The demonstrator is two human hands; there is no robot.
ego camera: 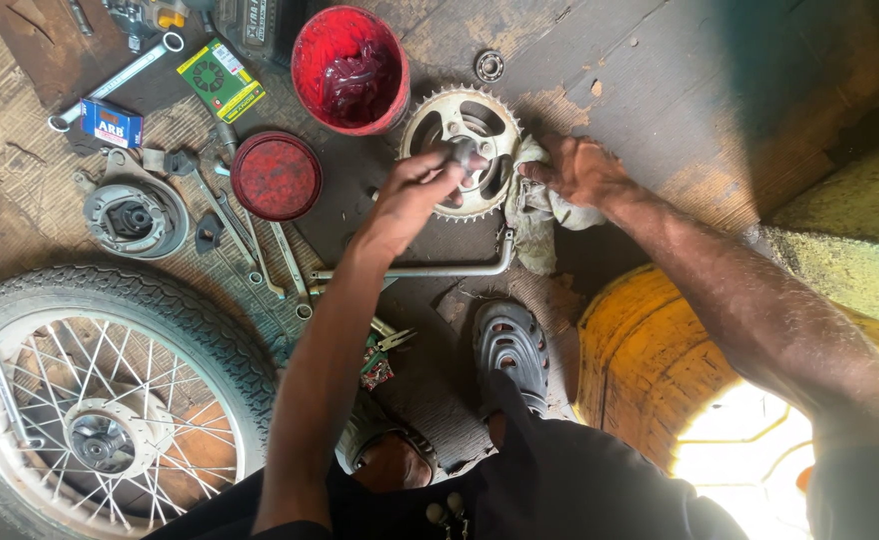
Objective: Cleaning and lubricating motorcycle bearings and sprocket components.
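2 bare hands meet over a toothed sprocket (460, 150) lying flat on the worn wooden floor, a little far of the scene's middle. The left hand (412, 195) comes up from the near side on a long, nearly straight forearm, wrist bent slightly, its fingers curled shut around a small metal part at the sprocket's hub (468, 155). The right hand (575, 168) reaches in from the right, the forearm slanting down from the near right corner, and its fingers pinch a dirty grey rag (538, 205) against the sprocket's right edge. So the sprocket sits between the 2 hands, under the left fingertips and just left of the right hand.

Just far of the sprocket stands a red tub of grease (350, 70), with its red lid (276, 176) lying to the left. A bent metal bar (430, 268) lies just near of the sprocket. Further left are a brake drum plate (135, 215), a few spanners (250, 235) and 2 small cardboard boxes (165, 95). A spoked wheel with tyre (110, 400) fills the near left corner. A black sandal (510, 355) shows near the middle, and a yellow drum (650, 370) sits to the right of it.
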